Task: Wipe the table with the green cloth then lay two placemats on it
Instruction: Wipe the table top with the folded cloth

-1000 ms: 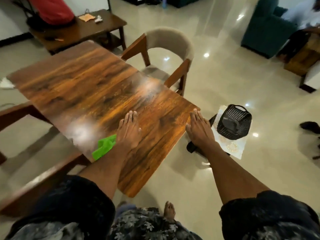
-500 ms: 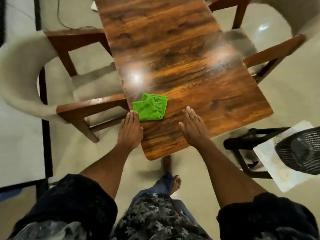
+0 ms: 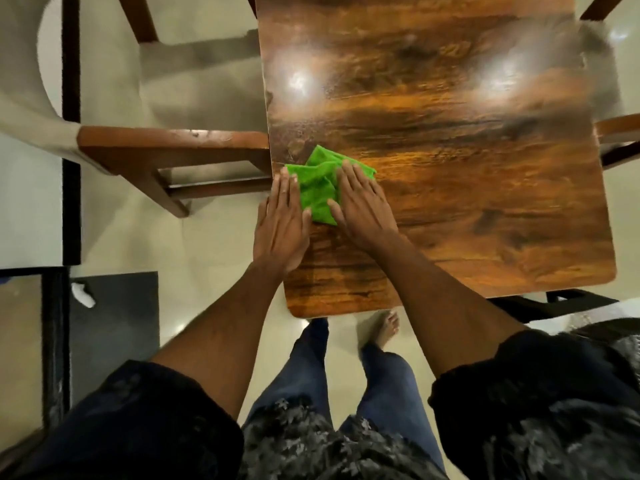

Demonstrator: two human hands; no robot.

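A crumpled green cloth (image 3: 317,188) lies near the left edge of the glossy wooden table (image 3: 467,168). My left hand (image 3: 282,223) lies flat at the table's left edge, its straight fingers touching the cloth's left side. My right hand (image 3: 363,206) rests flat on the cloth's right side with the fingers straight. The cloth bunches up between both hands. No placemats are in view.
A wooden chair with a beige back (image 3: 166,157) stands tight against the table's left side. Another chair's arm (image 3: 616,129) shows at the right edge. A black stool frame (image 3: 554,303) sits by the near right corner. My bare foot (image 3: 382,329) is under the near edge.
Both hands have moved forward onto the green cloth, which was lying free ahead of them. The cloth is now bunched between them. The view has tilted to look straight down.
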